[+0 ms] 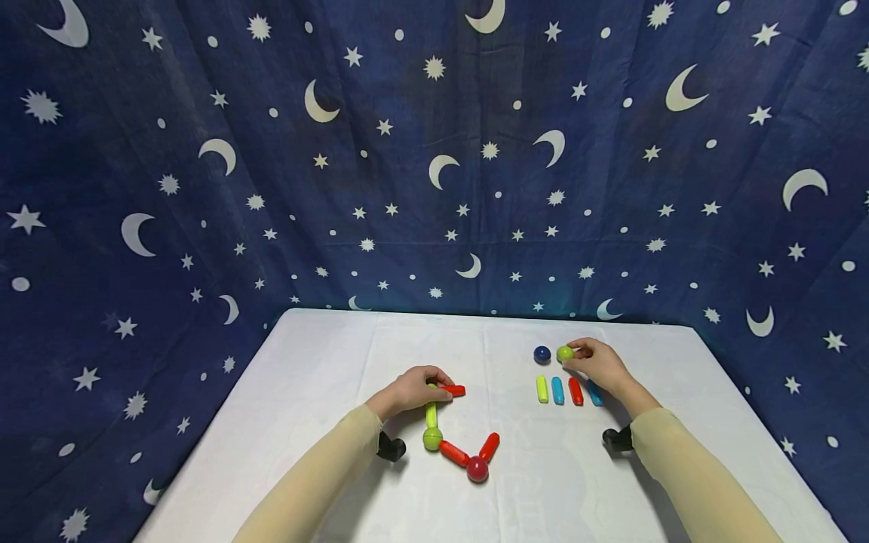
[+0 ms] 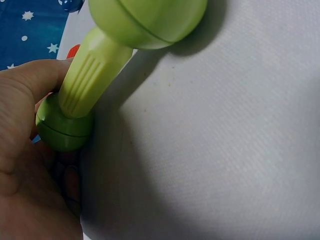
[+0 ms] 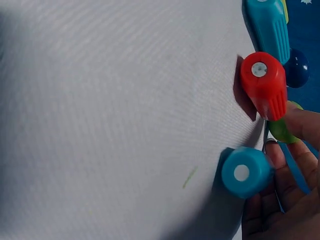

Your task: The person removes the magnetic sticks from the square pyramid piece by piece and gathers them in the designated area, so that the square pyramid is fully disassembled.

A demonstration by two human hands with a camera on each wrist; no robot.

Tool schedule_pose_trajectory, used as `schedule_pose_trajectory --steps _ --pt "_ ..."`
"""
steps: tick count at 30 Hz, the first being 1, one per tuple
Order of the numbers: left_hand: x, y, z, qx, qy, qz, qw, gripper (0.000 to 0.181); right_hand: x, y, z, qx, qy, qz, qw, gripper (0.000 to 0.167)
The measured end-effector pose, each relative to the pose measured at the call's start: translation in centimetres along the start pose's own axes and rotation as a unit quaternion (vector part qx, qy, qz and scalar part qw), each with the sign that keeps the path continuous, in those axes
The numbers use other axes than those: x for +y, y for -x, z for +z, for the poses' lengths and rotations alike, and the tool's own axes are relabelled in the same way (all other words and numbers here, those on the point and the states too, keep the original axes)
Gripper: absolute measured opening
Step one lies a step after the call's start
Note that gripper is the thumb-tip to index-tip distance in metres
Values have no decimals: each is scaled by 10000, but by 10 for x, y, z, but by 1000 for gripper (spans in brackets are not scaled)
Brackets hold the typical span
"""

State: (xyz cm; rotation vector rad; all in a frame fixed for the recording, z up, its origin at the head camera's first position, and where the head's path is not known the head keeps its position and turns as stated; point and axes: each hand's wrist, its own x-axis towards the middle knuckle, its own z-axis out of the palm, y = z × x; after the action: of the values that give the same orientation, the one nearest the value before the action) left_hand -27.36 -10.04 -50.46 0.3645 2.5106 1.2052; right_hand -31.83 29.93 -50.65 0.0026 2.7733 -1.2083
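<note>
"What was the left hand (image 1: 409, 390) doing?"

"Its thumb and fingers were curled round a green ball (image 2: 64, 134) at the far end of a yellow stick (image 2: 87, 75), over the middle of the tabletop (image 1: 326, 362). A short red stick (image 1: 458, 391) jutted rightward by the fingertips."

"And the yellow stick's near end?"

"It met a second green ball (image 1: 432, 439). From there another red stick (image 1: 454, 453) slanted to a red ball (image 1: 477, 469), where a third red stick (image 1: 489, 446) angled away."

"The right hand (image 1: 600, 365)?"

"Nearly closed, pinching a lime ball (image 1: 564, 354) just beside a dark blue ball (image 1: 541, 354). Nearer the person lay a row of four sticks (image 1: 576, 391): yellow, blue, red, blue."
</note>
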Motion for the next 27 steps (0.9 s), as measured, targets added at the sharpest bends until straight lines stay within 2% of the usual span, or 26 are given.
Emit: schedule_pose_trajectory --steps 8,15,27 --pt "-1 -1 0 -32 33 -2 10000 14 3 -1 1 61 61 -83 9999 49" --pt "-1 0 0 0 -7 129 9999 15 5 -2 1 97 22 -35 9999 51" --pt "0 1 0 19 10 24 10000 16 4 -2 3 71 31 1 10000 54"
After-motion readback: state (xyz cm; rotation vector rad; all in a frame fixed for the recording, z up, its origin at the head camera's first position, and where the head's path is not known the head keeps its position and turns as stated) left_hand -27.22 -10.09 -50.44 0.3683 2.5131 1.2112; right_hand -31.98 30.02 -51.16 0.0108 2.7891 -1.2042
